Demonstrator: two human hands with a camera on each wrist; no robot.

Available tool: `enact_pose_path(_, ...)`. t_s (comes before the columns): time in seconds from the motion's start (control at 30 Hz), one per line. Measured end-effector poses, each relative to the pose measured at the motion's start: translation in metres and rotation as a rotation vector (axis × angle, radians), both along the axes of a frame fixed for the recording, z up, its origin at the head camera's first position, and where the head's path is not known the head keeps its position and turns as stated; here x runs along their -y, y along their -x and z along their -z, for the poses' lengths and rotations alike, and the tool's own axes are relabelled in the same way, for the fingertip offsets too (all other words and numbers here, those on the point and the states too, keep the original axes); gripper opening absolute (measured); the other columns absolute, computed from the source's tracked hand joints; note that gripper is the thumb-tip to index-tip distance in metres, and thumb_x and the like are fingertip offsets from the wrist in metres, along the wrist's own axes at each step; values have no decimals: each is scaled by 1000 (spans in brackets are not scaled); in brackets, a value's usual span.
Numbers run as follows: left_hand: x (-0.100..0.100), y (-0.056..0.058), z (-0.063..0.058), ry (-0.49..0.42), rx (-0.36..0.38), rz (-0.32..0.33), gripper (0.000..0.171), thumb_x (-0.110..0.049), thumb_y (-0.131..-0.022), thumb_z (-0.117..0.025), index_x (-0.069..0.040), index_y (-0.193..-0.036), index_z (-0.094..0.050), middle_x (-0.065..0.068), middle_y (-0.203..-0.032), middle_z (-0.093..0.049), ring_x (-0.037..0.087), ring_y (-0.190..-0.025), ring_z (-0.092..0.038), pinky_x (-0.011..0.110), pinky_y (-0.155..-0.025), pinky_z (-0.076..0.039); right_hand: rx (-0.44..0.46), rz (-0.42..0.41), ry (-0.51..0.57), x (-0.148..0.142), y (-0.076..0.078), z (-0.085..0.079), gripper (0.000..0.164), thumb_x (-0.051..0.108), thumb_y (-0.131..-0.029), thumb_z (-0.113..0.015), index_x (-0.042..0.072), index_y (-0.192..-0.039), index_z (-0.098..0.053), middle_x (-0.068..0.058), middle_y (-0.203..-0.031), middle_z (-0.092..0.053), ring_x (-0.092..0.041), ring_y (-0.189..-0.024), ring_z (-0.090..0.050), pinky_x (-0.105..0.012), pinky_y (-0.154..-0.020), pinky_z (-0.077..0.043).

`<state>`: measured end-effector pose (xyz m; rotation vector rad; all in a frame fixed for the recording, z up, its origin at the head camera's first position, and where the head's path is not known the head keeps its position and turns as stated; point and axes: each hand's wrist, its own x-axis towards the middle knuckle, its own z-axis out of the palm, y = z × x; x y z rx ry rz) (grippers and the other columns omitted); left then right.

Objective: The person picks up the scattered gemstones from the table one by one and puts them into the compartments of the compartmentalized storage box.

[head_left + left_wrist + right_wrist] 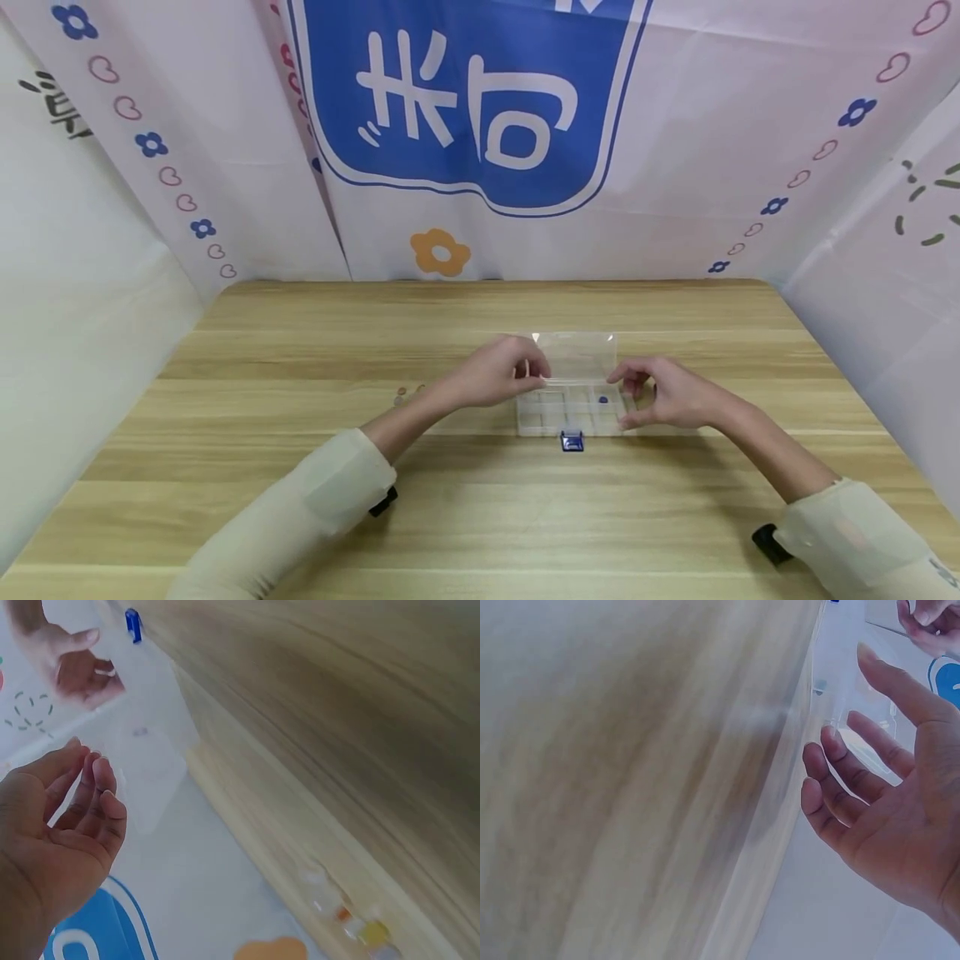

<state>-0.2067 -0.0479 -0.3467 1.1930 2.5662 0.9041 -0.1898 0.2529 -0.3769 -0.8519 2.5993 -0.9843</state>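
A clear plastic compartment box (531,423) lies on the table with its clear lid (581,354) raised at the back. On its front edge is a blue latch (572,442), and a small blue piece (603,400) sits in a back right compartment. My left hand (501,371) is over the box's left side, fingertips curled toward the thumb near the lid's hinge line; I cannot tell whether they pinch anything. At the right end, my right hand (671,393) has its thumb by the box's side and its index finger near the lid's corner, fingers loosely bent and apart.
Several small pieces lie on the wooden table (480,517) left of the box, partly behind my left forearm; an orange piece (402,390) and a yellow one (373,933) are among them. A printed cloth (660,233) hangs behind the table's back edge.
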Motion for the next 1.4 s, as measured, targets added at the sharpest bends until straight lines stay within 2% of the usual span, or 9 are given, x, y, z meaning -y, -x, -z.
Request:
enact_pose_path(0.2, 27, -2, -2, -15, 18, -46, 9, -2, -97, -71, 3, -103, -76, 6, -92, -71, 10, -76, -60, 20, -67, -52, 25, 15, -26, -1, 0, -2, 53, 20, -75, -94, -3, -116, -68, -3, -92, -61, -22, -87, -56, -32, -75, -50)
enact_pose_path(0.43, 55, -3, 0, -18, 2, -100, 8, -2, -97, -72, 3, -101, -76, 6, -92, -71, 11, -77, -59, 22, -68, -52, 28, 20, -29, -1, -1, -3, 52, 19, -75, -94, -3, -116, -69, -3, -93, -61, -22, -88, -56, -32, -76, -51)
enact_pose_path(0.73, 96, -1, 12, -13, -24, -184, 5, 2, -94, -72, 5, -98, -74, 8, -90, -70, 14, -77, -62, 24, -67, -53, 27, 24, -28, -1, -2, -2, 52, 19, -76, -93, -2, -116, -68, -3, -94, -62, -22, -89, -56, -33, -77, -51)
enact_pose_path(0.9, 117, 0, 19, -27, 5, -211, 3, 4, -93, -73, 6, -96, -73, 7, -87, -69, 14, -76, -61, 24, -63, -52, 33, 25, -25, -1, -3, -2, 52, 19, -76, -93, -2, -116, -68, -3, -94, -62, -23, -89, -56, -34, -77, -52)
enact_pose_path(1.17, 142, -2, 23, -27, 34, -252, 4, 2, -93, -73, 5, -95, -75, 6, -85, -70, 13, -74, -61, 23, -61, -51, 27, 14, -18, 0, 0, -1, 52, 18, -76, -93, -2, -116, -68, -4, -94, -61, -22, -89, -56, -32, -77, -52)
enact_pose_path(1.4, 158, -3, 25, -21, 35, -290, 5, 2, -93, -74, 6, -95, -73, 8, -86, -68, 16, -77, -62, 24, -66, -52, 28, 13, -15, 1, 0, -1, 51, 17, -75, -94, -2, -116, -68, -4, -93, -61, -22, -88, -56, -32, -76, -51)
